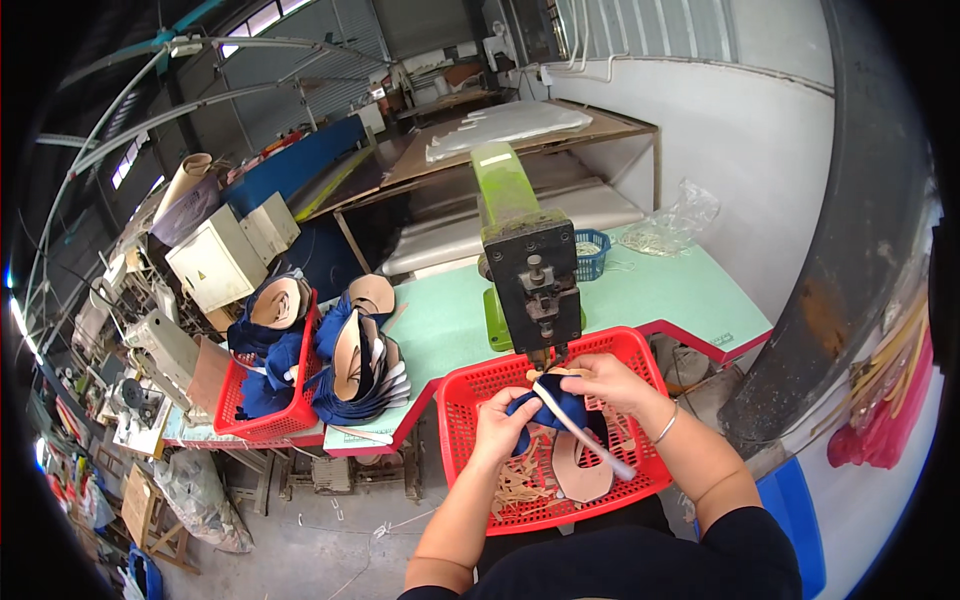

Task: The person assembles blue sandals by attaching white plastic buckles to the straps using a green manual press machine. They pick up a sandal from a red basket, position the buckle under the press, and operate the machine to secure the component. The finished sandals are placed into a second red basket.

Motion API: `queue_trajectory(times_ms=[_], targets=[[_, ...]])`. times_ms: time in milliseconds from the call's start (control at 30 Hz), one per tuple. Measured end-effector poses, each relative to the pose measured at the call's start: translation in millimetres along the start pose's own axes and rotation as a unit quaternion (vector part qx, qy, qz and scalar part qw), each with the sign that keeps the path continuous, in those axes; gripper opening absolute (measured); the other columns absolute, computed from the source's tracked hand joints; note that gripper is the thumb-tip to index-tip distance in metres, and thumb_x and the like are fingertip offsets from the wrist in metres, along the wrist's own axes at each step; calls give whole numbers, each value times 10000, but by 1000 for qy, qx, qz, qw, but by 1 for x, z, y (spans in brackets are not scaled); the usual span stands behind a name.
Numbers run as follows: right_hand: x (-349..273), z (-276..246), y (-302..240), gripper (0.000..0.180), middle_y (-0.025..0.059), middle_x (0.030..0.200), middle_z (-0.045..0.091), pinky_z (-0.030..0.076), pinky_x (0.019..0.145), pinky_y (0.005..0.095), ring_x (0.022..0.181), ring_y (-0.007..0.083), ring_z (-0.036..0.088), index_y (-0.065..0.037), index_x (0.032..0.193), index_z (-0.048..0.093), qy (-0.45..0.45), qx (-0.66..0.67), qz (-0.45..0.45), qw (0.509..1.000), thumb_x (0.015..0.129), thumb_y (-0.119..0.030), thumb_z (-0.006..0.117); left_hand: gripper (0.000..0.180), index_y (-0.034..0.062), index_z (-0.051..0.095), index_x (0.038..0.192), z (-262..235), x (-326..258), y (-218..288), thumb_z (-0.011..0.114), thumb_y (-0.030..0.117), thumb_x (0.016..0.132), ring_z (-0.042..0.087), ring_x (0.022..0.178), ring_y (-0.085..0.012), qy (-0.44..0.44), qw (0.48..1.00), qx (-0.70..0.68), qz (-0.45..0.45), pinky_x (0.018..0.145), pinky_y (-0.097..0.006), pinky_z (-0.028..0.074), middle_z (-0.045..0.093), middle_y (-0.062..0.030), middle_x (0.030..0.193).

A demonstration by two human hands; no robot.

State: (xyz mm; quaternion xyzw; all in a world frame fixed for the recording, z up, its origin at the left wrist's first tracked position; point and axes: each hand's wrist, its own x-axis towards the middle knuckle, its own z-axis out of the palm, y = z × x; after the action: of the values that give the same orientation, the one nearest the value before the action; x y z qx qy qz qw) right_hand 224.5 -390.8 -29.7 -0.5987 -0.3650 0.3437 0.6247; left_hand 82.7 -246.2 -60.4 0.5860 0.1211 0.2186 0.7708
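Observation:
Under the black head (530,262) of a green bench machine (507,187), a dark blue fabric piece (572,409) with a pale strip (590,441) along it is held between my two hands. My left hand (494,426) pinches its left side, and my right hand (606,384) grips its upper right edge close to the machine's lower tip. Whether the tip touches the fabric cannot be made out. Below my hands is a red plastic basket (449,430). Inside it lie thin tan scraps (521,488) and a rounded beige piece (582,476).
On the pale green table (655,285), another red basket (312,350) holds blue fabric pieces, with a stack of blue and beige pieces (355,365) beside it. A small blue basket (592,262) and a clear plastic bag (675,222) sit behind the machine. A thick dark post (815,270) rises at right.

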Motion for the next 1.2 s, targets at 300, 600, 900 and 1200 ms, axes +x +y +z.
queue_trajectory(times_ms=[300,600,900,1200], targets=[[-17,1,1,312,118,1038,621,497,820,300,920,168,607,48,1101,574,-36,247,-27,968,824,-92,612,246,12,607,1053,19,-12,-14,634,89,821,604,856,-127,-16,990,-139,1,801,-265,476,642,-68,973],[-20,4,-1,280,102,978,639,513,779,288,861,156,624,43,1063,596,2,244,-17,970,810,-73,629,153,30,628,947,8,-9,-18,648,110,817,605,783,-110,-9,990,-134,-38,735,-256,489,647,-45,900],[-18,24,-3,282,53,941,642,488,763,236,834,93,601,17,1049,616,37,137,-42,989,807,-121,659,159,17,606,946,-18,-7,-28,626,121,828,615,766,-135,-9,990,-143,-6,728,-289,506,645,-74,888],[-15,20,-5,272,56,938,643,496,759,240,824,106,611,19,1051,611,13,185,-20,982,807,-95,652,147,18,608,946,-15,-11,-29,615,115,835,616,770,-139,-11,991,-137,6,736,-285,501,646,-75,892]])
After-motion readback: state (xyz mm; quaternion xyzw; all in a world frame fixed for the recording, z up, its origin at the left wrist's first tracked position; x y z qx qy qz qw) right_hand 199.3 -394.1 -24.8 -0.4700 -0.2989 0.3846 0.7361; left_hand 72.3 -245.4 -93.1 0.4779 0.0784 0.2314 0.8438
